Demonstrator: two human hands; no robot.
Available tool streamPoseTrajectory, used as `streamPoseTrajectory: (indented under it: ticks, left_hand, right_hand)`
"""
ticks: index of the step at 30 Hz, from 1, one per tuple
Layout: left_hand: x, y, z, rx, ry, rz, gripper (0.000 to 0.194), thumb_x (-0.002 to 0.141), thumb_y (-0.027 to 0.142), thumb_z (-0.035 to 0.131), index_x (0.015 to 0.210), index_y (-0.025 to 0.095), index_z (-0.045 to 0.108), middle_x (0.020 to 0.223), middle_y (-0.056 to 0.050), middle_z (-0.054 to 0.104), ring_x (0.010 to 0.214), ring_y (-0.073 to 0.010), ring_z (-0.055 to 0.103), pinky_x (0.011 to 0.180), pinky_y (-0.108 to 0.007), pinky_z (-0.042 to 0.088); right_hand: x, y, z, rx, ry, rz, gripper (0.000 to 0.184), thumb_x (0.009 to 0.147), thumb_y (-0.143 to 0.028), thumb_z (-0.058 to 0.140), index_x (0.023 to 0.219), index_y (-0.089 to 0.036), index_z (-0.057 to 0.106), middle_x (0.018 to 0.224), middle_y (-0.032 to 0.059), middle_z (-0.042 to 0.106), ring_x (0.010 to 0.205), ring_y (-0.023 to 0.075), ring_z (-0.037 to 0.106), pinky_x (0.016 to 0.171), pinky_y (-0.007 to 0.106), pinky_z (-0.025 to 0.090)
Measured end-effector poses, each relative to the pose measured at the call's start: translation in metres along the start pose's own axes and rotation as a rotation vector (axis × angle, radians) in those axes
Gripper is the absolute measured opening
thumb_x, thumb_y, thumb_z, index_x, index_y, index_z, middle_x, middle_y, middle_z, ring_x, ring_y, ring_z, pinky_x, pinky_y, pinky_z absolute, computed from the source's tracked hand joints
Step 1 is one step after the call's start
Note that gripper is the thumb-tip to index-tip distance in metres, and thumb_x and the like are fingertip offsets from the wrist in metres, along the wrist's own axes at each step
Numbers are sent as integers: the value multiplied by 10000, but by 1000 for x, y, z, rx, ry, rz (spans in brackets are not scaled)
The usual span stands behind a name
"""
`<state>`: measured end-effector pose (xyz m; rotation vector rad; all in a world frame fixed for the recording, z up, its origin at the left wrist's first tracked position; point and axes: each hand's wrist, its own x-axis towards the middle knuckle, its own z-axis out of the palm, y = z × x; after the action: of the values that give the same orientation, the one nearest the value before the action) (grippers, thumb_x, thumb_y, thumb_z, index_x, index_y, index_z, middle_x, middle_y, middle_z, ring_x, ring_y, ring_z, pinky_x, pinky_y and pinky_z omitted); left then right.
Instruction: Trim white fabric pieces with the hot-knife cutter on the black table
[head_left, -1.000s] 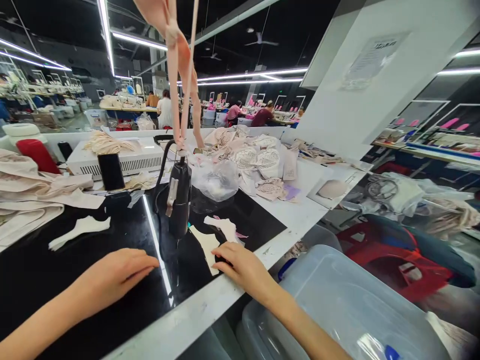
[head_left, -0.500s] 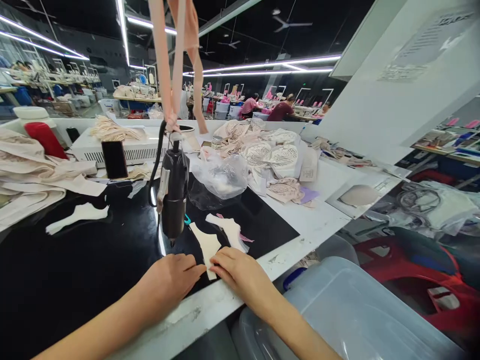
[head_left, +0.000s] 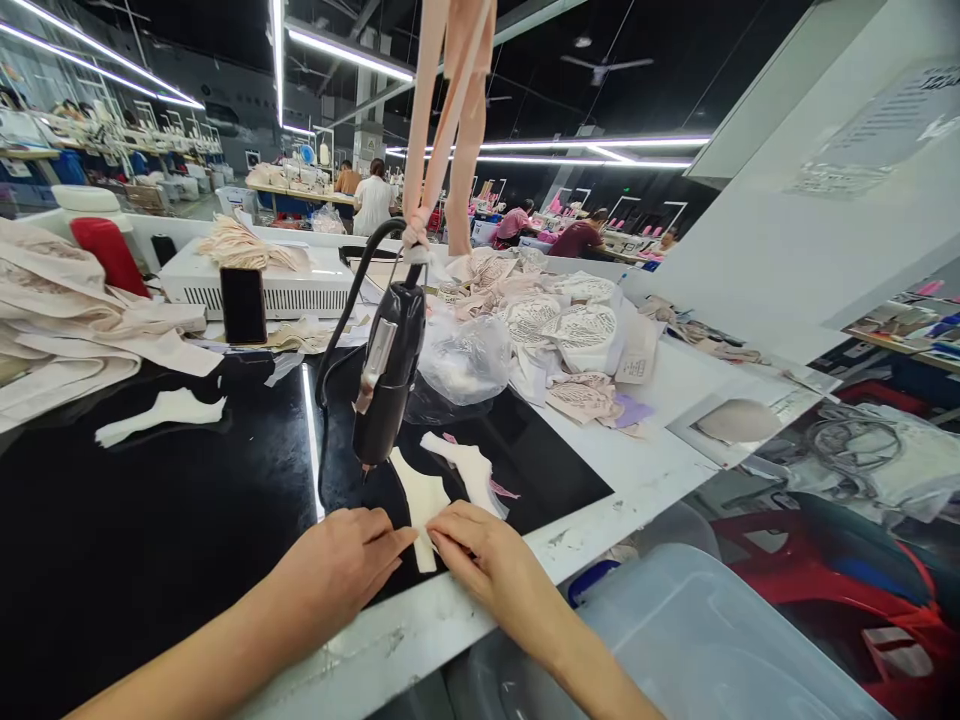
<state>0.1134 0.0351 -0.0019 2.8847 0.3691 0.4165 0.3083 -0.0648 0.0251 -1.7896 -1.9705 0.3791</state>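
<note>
Cream piece (head_left: 421, 490): lies on the black panel (head_left: 150, 530) of the bench (head_left: 660, 465), just below the centre of the frame; fingertips cover part of its lower half, so its right outline there is hidden.
Long axis of the cream piece: steep, from upper left to lower right; one narrow end points up towards the black tool, the other down towards the bench's near edge, with a wider corner jutting right.
Left hand (head_left: 337, 560): fingers bunched and bent, tips at the piece's left edge; whether they grip it I cannot tell.
Right hand (head_left: 480, 555): thumb and forefinger slightly parted, tips over the piece's lower half; a pinch or mere touch is hard to make out.
Forearms: both cut off by the bottom of the frame.
Black tool (head_left: 388, 370): hangs at centre, leaning, its tip down and left, near the piece's upper end.
Pink straps (head_left: 431, 130): knotted above the tool, cut off by the top edge.
White piece (head_left: 469, 468): just right of the cream piece, pink material (head_left: 502, 490) showing partly from under it.
Fabric pile (head_left: 67, 320): cut off at the left edge.
Notice (head_left: 885, 125): upper right, print unreadable.
</note>
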Motion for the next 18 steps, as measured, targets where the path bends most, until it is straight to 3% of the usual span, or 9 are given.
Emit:
streamPoseTrajectory:
  ticks: [11, 18]
  left_hand:
    - [1, 3, 2, 114, -84, 18, 352, 992, 155, 495, 1339, 209, 507, 932, -39, 588, 763, -217, 608, 643, -356, 497]
    - [0, 2, 3, -31, -41, -36, 320, 996, 135, 481, 1292, 250, 522, 923, -17, 580, 769, -192, 601, 652, -326, 458]
  right_hand:
    - [3, 2, 1, 240, 45, 119, 245, 937, -135, 505, 776, -190, 680, 772, 16, 600, 734, 146, 567, 636, 245, 372]
    - [9, 5, -6, 284, 78, 170, 209, 906, -175, 519, 786, -201, 688, 819, 21, 627, 731, 146, 564, 628, 248, 378]
